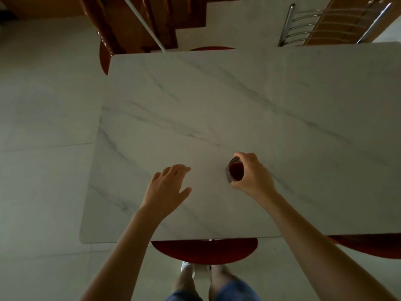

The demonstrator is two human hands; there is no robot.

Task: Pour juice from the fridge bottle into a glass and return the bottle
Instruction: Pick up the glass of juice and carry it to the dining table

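A small clear glass (234, 171) with dark red juice in it stands on the white marble table (238, 105), near its front edge. My right hand (253, 173) is wrapped around the glass from the right, thumb at the near side. My left hand (168, 184) hovers over the table to the left of the glass, palm down, fingers spread and holding nothing. No bottle and no fridge are in view.
A red chair seat (205, 250) sits tucked under the table's near edge, another at the right (368, 246). A metal-backed chair (321, 25) stands at the far right side, a wooden chair (112, 31) at the far left. Pale tiled floor lies to the left.
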